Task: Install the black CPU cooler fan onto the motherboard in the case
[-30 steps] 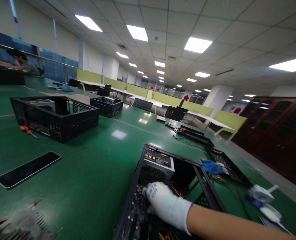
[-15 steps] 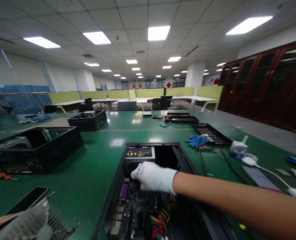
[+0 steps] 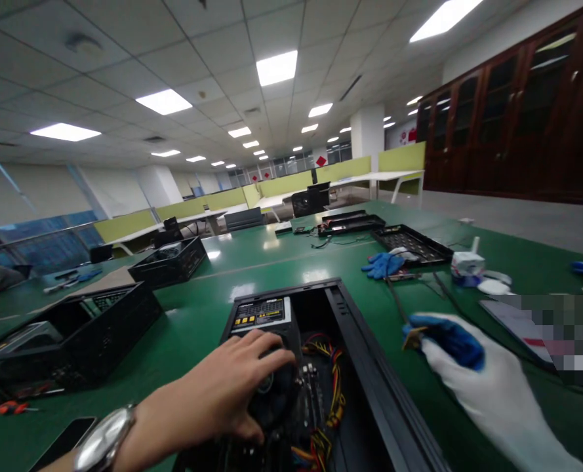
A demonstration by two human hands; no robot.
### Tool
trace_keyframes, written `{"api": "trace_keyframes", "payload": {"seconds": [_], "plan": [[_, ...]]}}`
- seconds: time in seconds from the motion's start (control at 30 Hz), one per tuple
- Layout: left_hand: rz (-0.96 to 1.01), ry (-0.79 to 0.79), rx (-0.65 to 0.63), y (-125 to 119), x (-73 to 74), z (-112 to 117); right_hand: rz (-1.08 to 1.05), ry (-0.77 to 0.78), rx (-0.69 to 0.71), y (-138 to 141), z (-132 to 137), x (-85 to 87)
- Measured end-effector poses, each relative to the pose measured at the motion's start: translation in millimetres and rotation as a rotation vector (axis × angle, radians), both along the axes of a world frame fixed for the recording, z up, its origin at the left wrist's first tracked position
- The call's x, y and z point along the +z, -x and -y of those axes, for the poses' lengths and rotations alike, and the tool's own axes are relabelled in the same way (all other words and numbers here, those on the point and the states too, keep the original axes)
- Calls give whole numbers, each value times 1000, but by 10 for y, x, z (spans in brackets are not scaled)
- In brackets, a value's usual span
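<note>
An open black computer case [image 3: 387, 400] lies in front of me, its power supply [image 3: 263, 312] at the far end and bundled coloured wires [image 3: 339, 390] inside. My left hand [image 3: 232, 373], bare, is closed around the round black fan of a CPU cooler [image 3: 274, 406] inside the case; the cooler's underside is hidden. To the right of the case my right hand [image 3: 461, 367], in a white glove with a blue palm, pinches a small, flat, gold-brown chip [image 3: 413, 337] between thumb and fingers. Blur hides the chip's detail.
Two more black cases [image 3: 79, 334] stand at left, near an orange screwdriver [image 3: 12, 408] and a phone [image 3: 67, 446]. Blue gloves [image 3: 384, 264], a black panel [image 3: 412, 244] and cables lie beyond my right hand. A white cup-like item [image 3: 468, 267] stands at right.
My right hand has left the case and moved right, now with the chip. My left hand has come from the lower left into the case with the cooler. The view has tilted.
</note>
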State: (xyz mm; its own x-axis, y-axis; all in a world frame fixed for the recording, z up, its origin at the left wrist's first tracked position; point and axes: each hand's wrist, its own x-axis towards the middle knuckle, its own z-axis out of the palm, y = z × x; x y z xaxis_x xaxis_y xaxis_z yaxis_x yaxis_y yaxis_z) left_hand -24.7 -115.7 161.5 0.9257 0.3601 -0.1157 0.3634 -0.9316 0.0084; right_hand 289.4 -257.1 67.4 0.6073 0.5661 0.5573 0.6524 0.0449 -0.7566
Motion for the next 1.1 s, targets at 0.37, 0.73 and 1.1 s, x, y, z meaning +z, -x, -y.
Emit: {"api": "trace_keyframes", "payload": {"seconds": [0.37,0.73,1.1], "plan": [[-298,-200,-102,-385,-318,-129,82,35,121,93,-7,-621],[-344,-234,134,-475,-461,-53,48,174,148,-2,8,-818],[-375,-220,131,-503,-612,-178,22,184,156,-25,23,-896]]}}
